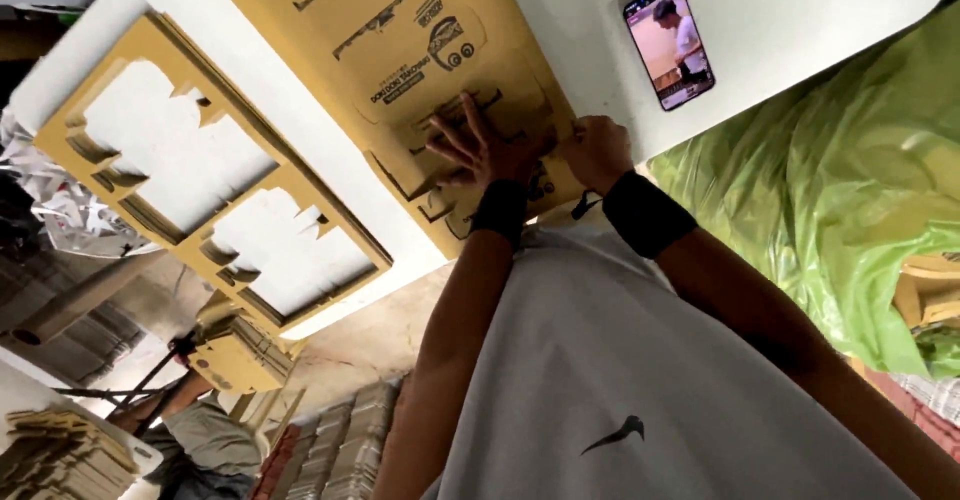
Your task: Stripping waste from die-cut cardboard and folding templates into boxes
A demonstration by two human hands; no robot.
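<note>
The printed cardboard sheet is pressed at frame centre: left hand spread flat, right hand fisted beside it, sheet stretching toward upper left.

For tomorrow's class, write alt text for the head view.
Left hand spread flat and right hand closed press on a printed brown cardboard sheet on a white table. A punched-out cardboard frame stack lies left, a lit phone right.

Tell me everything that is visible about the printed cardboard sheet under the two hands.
The printed cardboard sheet is a flat, yellow-brown die-cut blank with dark print and cut lines. It lies on the white table, tilted in the view, its near end at the table's edge. The left hand presses on it with spread fingers; the right hand rests at its corner.
</note>
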